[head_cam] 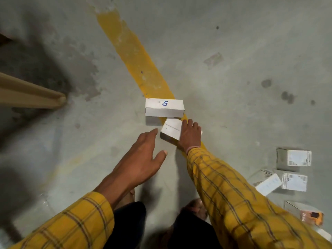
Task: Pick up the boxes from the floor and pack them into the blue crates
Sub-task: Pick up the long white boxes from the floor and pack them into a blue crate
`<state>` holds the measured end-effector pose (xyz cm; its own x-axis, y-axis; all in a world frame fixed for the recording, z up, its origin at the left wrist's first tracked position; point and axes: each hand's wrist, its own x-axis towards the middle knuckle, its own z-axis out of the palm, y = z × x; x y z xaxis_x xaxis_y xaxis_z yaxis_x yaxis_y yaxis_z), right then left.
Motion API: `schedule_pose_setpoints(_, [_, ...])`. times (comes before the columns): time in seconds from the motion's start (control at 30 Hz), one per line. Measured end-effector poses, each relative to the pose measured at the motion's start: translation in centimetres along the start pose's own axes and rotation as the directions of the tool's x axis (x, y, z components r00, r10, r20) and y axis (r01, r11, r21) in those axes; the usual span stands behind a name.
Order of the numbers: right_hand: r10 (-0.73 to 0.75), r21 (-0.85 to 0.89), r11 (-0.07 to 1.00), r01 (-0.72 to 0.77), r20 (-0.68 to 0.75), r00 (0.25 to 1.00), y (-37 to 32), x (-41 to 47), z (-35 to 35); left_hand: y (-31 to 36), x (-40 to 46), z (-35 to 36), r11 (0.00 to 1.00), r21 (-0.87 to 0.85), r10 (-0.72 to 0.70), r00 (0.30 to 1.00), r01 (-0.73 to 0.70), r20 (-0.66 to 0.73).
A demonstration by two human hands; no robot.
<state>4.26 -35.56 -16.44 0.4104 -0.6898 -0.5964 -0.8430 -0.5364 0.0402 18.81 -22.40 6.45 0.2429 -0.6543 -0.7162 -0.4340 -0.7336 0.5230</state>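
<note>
Boxes: two white boxes lie on the floor at the yellow floor stripe [136, 63]; the small white box [170, 129] is tilted on the stripe, and the long white box [164, 107] lies flat just beyond it, touching or nearly touching it.
Right hand [190, 134]: laid over the right end of the small white box, fingers curled down over its far edge; a grip is judged to be forming, though the fingertips are hidden behind the box.
Left hand [143, 155]: held just left of the stripe, fingers straight and spread, thumb out, nothing held; the fingertips are near the left corner of the small white box without clearly touching it.
Step in hand: the small white box is judged to be in the course of being picked up.
How it is best done: the tilted box should be steadied from the left by the free hand, so that it is clamped between both palms before it is lifted; the long white box should not be nudged along the stripe.
Other boxes [293, 157]: several more are scattered well to the right of the stripe.
Blue crates: none is in view, so their place cannot be told.
Wooden beam [30, 94]: seen well to the left of the stripe.
</note>
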Motion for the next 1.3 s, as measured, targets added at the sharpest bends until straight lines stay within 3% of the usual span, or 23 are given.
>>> schedule_pose_setpoints(0.1, [-0.023,0.350,0.933,-0.086,0.297,0.955,-0.2,-1.4,-1.8,-0.3,0.4,-0.5,0.997,-0.057,-0.044,0.999,0.043,-0.005])
schedule_pose_setpoints(0.17, [-0.174,0.731,0.631,-0.261,0.461,0.870,-0.4,-3.4,-4.8,-0.3,0.4,-0.6,0.978,-0.178,-0.114,0.993,0.108,-0.020])
schedule_pose_setpoints(0.2, [-0.284,0.825,0.447,-0.345,0.497,0.820,-0.6,-4.5,-6.3,-0.3,0.4,-0.7,0.950,-0.271,-0.167,0.986,0.154,-0.026])
schedule_pose_setpoints(0.3, [-0.536,0.881,0.093,-0.463,0.436,0.723,-0.9,-7.3,-10.4,0.3,0.3,-1.0,0.772,-0.582,-0.332,0.943,0.256,-0.026])
schedule_pose_setpoints(0.4, [-0.635,0.846,-0.004,-0.534,0.410,0.655,-2.2,-8.6,-12.4,0.6,0.5,-1.3,0.550,-0.789,-0.443,0.897,0.275,0.004])
schedule_pose_setpoints(0.47, [-0.623,0.852,0.006,-0.523,0.412,0.665,-3.5,-8.4,-12.7,0.2,0.9,-1.5,0.512,-0.813,-0.508,0.861,0.278,-0.025])
schedule_pose_setpoints(0.53, [-0.522,0.896,0.043,-0.442,0.397,0.755,-4.5,-7.1,-13.0,-0.4,1.1,-1.8,0.576,-0.763,-0.528,0.846,0.293,-0.074])
schedule_pose_setpoints(0.57, [-0.453,0.923,0.115,-0.366,0.377,0.808,-5.0,-5.9,-12.8,-0.7,1.2,-2.0,0.595,-0.746,-0.530,0.843,0.298,-0.086])
schedule_pose_setpoints(0.6, [-0.384,0.937,0.244,-0.252,0.332,0.862,-5.4,-4.5,-12.5,-1.0,1.3,-2.2,0.600,-0.738,-0.537,0.840,0.309,-0.084])
schedule_pose_setpoints(0.63, [-0.315,0.888,0.449,-0.095,0.257,0.914,-5.6,-2.7,-11.7,-1.3,1.4,-2.5,0.599,-0.727,-0.550,0.832,0.337,-0.068])
schedule_pose_setpoints(0.7, [-0.251,0.453,0.870,0.196,0.064,0.966,-5.7,1.2,-9.3,-2.1,1.8,-3.1,0.596,-0.694,-0.579,0.815,0.403,-0.024])
schedule_pose_setpoints(0.73, [-0.263,0.222,0.942,0.250,0.032,0.964,-5.7,2.8,-7.9,-2.5,2.1,-3.5,0.589,-0.685,-0.594,0.804,0.429,-0.007])
schedule_pose_setpoints(0.8, [-0.268,-0.023,0.963,0.268,0.021,0.963,-5.8,4.8,-5.8,-3.2,2.4,-4.4,0.584,-0.680,-0.610,0.792,0.444,-0.007])
schedule_pose_setpoints(0.87, [-0.271,-0.132,0.955,0.265,-0.028,0.962,-6.2,5.6,-4.4,-3.8,2.6,-5.3,0.569,-0.703,-0.613,0.790,0.426,-0.018])
schedule_pose_setpoints(0.93, [-0.233,-0.149,0.963,0.224,-0.047,0.971,-6.5,5.4,-4.0,-3.9,2.4,-6.1,0.545,-0.747,-0.603,0.797,0.382,-0.033])
schedule_pose_setpoints(1.0, [-0.145,0.052,0.988,0.143,0.034,0.989,-6.4,4.1,-4.9,-3.7,1.9,-6.5,0.512,-0.788,-0.596,0.802,0.342,-0.039])
schedule_pose_setpoints(1.03, [-0.105,0.332,0.942,0.055,0.134,0.985,-6.3,2.7,-6.4,-3.6,1.5,-6.5,0.491,-0.806,-0.591,0.806,0.330,-0.029])
schedule_pose_setpoints(1.07, [-0.104,0.665,0.742,-0.084,0.239,0.965,-6.0,0.9,-8.3,-3.4,0.8,-6.4,0.470,-0.824,-0.578,0.816,0.316,-0.017])
schedule_pose_setpoints(1.1, [-0.152,0.880,0.405,-0.249,0.333,0.931,-5.9,-1.4,-10.5,-2.9,-0.1,-6.4,0.436,-0.849,-0.553,0.833,0.298,0.008])
schedule_pose_setpoints(1.13, [-0.220,0.924,0.099,-0.368,0.381,0.898,-5.5,-3.8,-12.6,-2.4,-1.1,-6.3,0.385,-0.882,-0.519,0.854,0.273,0.038])
schedule_pose_setpoints(1.17, [-0.282,0.885,-0.136,-0.446,0.397,0.874,-4.9,-6.0,-14.6,-2.0,-2.2,-6.1,0.324,-0.911,-0.484,0.872,0.255,0.072])
schedule_pose_setpoints(1.2, [-0.327,0.827,-0.294,-0.479,0.384,0.863,-4.1,-8.1,-16.7,-1.5,-3.4,-6.0,0.269,-0.934,-0.453,0.887,0.235,0.093])
schedule_pose_setpoints(1.3, [-0.459,0.692,-0.505,-0.516,0.291,0.839,-2.6,-14.1,-22.7,1.2,-8.0,-7.0,0.181,-0.965,-0.354,0.928,0.190,0.116])
